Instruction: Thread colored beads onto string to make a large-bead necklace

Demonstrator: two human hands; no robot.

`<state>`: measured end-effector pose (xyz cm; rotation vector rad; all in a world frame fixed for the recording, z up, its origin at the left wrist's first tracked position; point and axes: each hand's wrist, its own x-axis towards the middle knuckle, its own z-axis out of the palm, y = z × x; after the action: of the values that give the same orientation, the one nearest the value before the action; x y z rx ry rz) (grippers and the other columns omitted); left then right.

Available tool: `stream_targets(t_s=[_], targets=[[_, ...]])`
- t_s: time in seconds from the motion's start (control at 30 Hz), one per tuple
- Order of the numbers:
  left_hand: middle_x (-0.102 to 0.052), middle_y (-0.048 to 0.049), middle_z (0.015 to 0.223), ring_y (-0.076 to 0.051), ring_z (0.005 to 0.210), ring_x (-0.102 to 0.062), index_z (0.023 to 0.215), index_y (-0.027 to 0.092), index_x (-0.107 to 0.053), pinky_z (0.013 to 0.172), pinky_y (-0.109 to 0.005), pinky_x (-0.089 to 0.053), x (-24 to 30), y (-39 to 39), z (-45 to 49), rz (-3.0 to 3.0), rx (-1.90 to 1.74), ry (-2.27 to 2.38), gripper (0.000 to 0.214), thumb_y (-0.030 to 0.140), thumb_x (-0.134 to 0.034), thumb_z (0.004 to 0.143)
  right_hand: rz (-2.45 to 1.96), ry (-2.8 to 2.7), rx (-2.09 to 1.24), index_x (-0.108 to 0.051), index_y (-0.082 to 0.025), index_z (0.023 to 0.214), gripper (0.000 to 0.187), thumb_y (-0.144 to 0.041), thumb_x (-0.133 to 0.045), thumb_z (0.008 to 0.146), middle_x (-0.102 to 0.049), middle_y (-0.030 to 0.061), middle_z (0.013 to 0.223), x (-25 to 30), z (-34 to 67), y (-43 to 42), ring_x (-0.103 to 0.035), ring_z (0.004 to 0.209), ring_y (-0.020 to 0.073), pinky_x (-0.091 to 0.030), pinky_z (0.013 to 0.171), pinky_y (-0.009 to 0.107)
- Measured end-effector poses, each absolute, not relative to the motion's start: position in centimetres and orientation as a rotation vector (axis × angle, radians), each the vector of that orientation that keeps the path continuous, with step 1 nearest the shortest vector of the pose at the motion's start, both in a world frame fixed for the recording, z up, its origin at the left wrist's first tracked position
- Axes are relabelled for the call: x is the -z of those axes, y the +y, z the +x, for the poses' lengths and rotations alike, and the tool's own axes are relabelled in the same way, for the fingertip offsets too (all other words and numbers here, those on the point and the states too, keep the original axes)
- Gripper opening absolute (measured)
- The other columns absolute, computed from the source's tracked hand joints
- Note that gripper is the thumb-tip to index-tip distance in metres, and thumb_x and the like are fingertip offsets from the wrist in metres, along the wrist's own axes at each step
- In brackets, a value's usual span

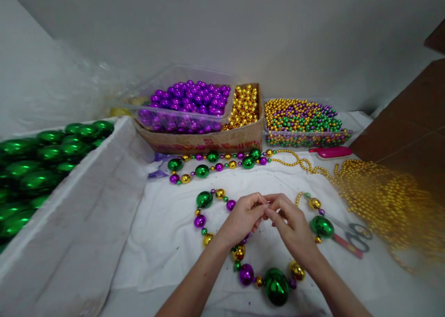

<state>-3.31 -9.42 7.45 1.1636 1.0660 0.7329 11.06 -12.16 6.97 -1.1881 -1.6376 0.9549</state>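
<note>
My left hand [243, 215] and my right hand [290, 222] meet fingertip to fingertip above a white cloth [163, 233]. Both are pinched on a thin string [263, 201] at the open ends of a bead necklace [274, 284]. The necklace loops around my hands on the cloth, strung with green, purple and gold balls of mixed sizes. A second, finished bead strand [215, 161] lies farther back on the cloth.
A white box of large green balls [38, 164] stands at left. At the back are a tub of purple balls [189, 99], a carton of gold balls [245, 106] and a tub of small mixed beads [302, 117]. Gold bead strings [382, 201], scissors [352, 240] and a pink tool [330, 152] lie at right.
</note>
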Motion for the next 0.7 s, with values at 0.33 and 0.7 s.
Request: stream_targets(t_s=[0.33,0.7], targets=[[-0.054,0.0031,0.071,-0.006,0.050,-0.046,0.095,0.017,-0.050,0.044,-0.018,-0.038,-6.6,-9.8,-4.3,1.076,-0.686,0.940,0.021,0.019,-0.056,0.075,-1.365,-1.601,-0.931,-0.058,-0.021,0.073,0.015,-0.023,-0.053,0.087,-0.056,-0.0009,0.066,-5.5,11.1,-12.6,-0.052,0.061,0.0151,-0.038,0.054,0.026],[-0.060,0.0006,0.076,-0.011,0.063,-0.054,0.103,0.019,-0.041,0.058,-0.024,-0.042,-6.9,-10.2,-5.3,1.040,-0.623,0.854,0.035,0.016,-0.060,0.073,-1.385,-2.035,-0.750,-0.060,-0.019,0.072,0.017,-0.018,-0.052,0.087,-0.060,0.0015,0.066,-5.8,12.4,-13.5,-0.057,0.062,0.0163,-0.038,0.058,0.027]])
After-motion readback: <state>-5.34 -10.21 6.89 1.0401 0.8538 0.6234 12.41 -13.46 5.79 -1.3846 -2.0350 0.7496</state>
